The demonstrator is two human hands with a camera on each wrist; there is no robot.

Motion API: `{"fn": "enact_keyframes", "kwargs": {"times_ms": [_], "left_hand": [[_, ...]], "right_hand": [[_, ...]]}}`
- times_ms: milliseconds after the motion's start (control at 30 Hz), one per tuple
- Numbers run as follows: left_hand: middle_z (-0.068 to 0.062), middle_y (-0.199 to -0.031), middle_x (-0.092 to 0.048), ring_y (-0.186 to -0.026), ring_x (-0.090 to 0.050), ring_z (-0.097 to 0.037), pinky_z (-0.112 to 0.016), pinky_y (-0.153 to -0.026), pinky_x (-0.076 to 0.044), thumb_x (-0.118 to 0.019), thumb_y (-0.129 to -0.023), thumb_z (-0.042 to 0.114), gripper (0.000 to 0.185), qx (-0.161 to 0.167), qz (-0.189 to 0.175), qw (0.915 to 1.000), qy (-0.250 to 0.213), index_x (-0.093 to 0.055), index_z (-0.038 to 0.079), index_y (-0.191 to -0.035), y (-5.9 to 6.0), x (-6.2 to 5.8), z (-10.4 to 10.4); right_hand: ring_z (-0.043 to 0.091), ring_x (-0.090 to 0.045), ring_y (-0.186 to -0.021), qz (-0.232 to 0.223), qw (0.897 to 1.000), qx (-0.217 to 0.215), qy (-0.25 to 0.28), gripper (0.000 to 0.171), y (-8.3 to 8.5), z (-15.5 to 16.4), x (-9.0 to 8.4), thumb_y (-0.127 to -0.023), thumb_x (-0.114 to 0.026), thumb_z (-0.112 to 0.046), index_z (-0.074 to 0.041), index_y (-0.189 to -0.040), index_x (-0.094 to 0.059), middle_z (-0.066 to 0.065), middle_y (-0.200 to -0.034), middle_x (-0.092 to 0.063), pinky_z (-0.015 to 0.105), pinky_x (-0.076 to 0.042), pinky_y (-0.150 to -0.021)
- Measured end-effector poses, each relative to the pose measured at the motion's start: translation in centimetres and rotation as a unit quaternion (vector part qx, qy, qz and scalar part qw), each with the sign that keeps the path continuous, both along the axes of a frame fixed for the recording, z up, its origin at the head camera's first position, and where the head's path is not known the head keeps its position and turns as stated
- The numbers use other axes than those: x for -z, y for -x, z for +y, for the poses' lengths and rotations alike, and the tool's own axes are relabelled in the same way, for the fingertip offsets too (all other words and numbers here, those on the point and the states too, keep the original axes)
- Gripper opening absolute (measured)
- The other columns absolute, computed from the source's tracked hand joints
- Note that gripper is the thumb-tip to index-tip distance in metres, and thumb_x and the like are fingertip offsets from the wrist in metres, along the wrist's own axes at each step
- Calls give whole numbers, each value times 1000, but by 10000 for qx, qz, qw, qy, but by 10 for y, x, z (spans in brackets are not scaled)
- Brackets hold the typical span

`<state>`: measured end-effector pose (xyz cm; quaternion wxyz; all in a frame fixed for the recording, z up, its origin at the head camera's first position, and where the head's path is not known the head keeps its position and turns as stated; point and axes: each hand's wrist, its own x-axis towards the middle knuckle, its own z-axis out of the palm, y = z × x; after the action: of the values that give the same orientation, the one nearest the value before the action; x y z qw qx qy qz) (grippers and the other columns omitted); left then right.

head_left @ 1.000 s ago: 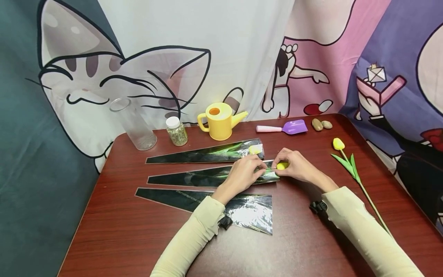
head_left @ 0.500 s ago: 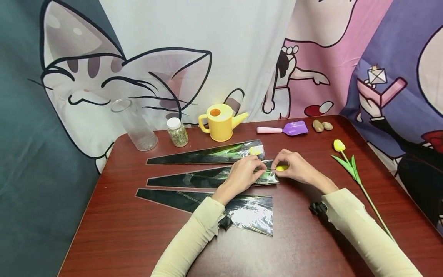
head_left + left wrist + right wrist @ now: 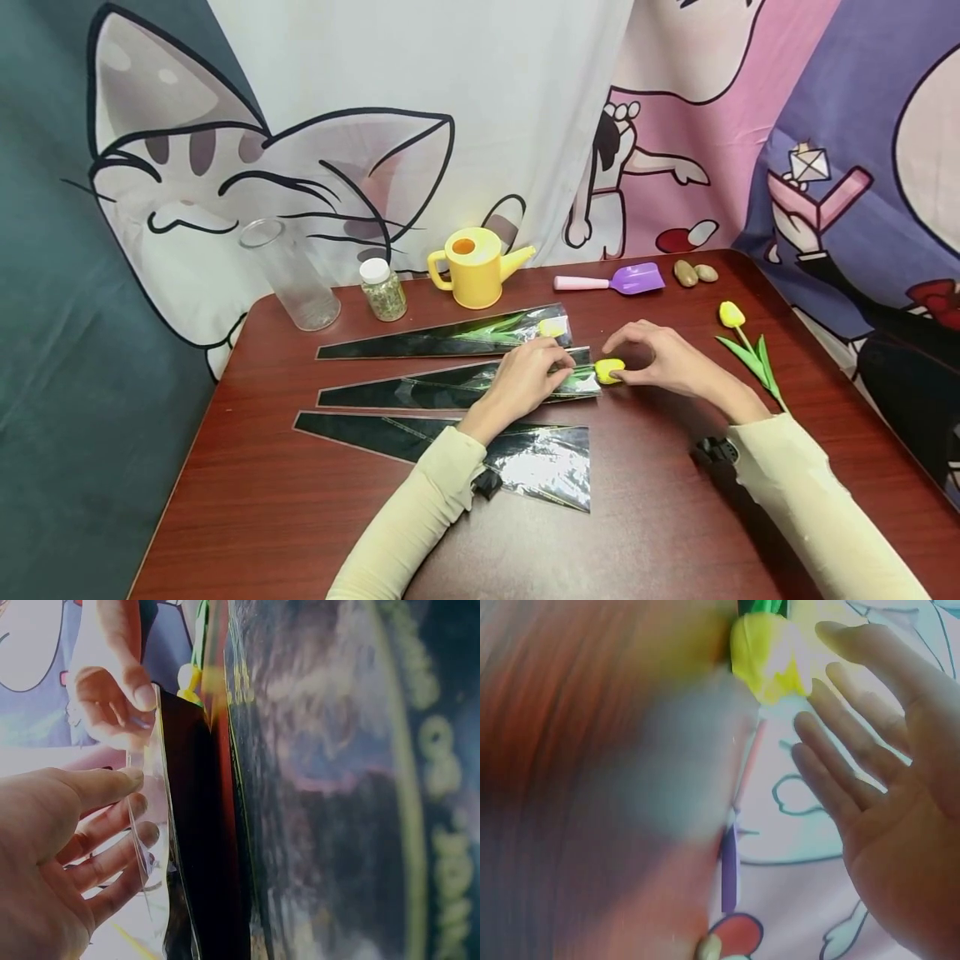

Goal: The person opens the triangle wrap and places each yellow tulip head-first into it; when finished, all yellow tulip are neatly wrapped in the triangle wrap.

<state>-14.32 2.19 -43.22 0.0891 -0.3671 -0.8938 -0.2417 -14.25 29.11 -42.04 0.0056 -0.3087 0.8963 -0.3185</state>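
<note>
Tulip (image 3: 609,370) half inside sleeve (image 3: 457,386), left fingers (image 3: 551,372) pinching it, right fingers (image 3: 637,354) apart.

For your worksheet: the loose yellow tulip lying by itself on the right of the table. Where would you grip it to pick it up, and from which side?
Probably grip the loose tulip by its thin green stem, just below the leaves, coming from above with a fingertip pinch. It lies flat on the table, bloom toward the far edge, stem running toward the near right. The stem looks bare there, and this spares the soft yellow bloom.
</note>
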Motion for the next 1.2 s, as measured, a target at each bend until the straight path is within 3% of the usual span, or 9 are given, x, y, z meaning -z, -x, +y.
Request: {"fn": "enact_keyframes", "kwargs": {"times_ms": [167, 500, 833, 1200], "left_hand": [[13, -90, -60, -78, -55, -2, -20, -66, -46, -73, -90, 27, 9, -31, -5, 10000, 17, -77, 23, -96, 0, 0, 0], [13, -90, -60, -79, -56, -3, -21, -67, -47, -73, -90, 27, 9, -61, -10, 10000, 45, -77, 22, -97, -1, -1, 0], [12, -90, -60, -79, -57, -3, -22, -67, -47, -73, -90, 27, 9, -44, -9, 10000, 43, -77, 22, -97, -1, -1, 1], [12, -90, -60, -80, -56, -4, -23, -68, -48, -72, -91, 28, 10, -65, 4, 9999, 155, -77, 23, -98, -1, -4, 1]], "right_hand": [[21, -60, -105, -308, 9993, 211, -33, 43, -4, 12, 0, -78, -85, -19, -16, -115, -64, -2, -113, -64, 48, -49, -89], [20, -65, -95, -937, 9948, 328, 211, 38, -6, 21, 9, -79, -84, -19, -15, -112, -65, -2, -103, -68, 43, -54, -81], [18, -65, -90, -1021, 9935, 368, 333, 31, -7, 19, 13, -80, -83, -13, -16, -106, -67, 1, -99, -69, 39, -55, -77], [14, -66, -85, -711, 9956, 346, 497, 29, -7, 13, 12, -79, -82, -7, -17, -104, -69, -4, -95, -69, 35, -56, -74]]}}
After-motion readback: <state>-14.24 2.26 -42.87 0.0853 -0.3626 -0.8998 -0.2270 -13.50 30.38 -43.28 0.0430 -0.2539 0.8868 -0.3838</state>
